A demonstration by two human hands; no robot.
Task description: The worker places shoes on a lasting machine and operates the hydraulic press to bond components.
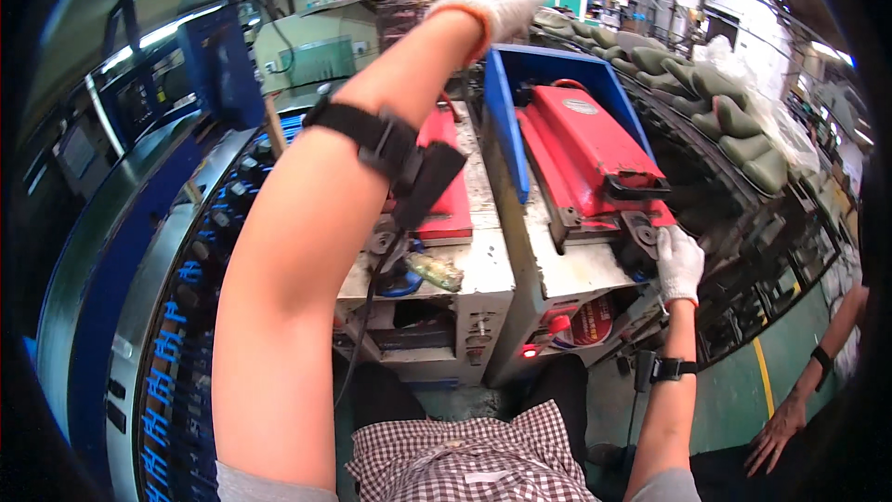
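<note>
My left hand (492, 2), in a white glove with an orange cuff, is stretched far forward, beyond the blue guard. Motion smears its fingers, and what it touches, if anything, does not show. Lower on the right, my gloved right hand (680, 265) is closed at the front corner of a red press (590, 144), beside a dark round fitting (641, 233). What its fingers grip is hidden. A blue guard (567, 61) surrounds the press at the back and left side. A black handle (636, 188) crosses its front.
A second red press (448, 200) is partly behind my left arm. Green-grey shoe-shaped pieces (729, 116) line a rack on the right. A red light (530, 351) glows on the cabinet front. Another person's hand (779, 432) is at lower right. Blue-hooked racking (167, 353) stands left.
</note>
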